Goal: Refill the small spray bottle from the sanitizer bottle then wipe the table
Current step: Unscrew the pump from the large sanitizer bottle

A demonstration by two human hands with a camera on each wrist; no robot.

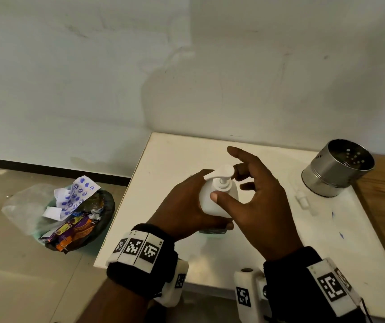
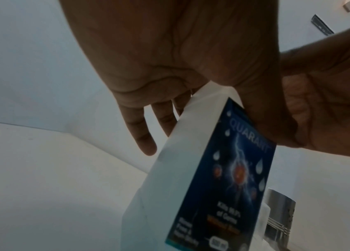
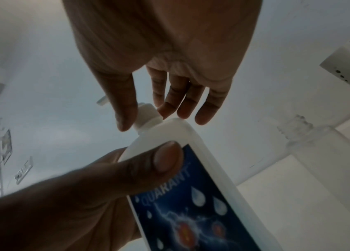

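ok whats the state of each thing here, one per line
sanitizer bottle: upright, pump cap on, gripped by left hand
right hand: fingers spread round the pump, thumb on the collar
small spray bottle: uncapped, standing on table
steel canister: tilted, open

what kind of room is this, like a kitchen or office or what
Hard to say for sure; probably a plain utility or pantry corner indoors. A small white table stands against a scuffed bare wall, a perforated steel canister lies on it, and a full waste bin sits on the tiled floor.
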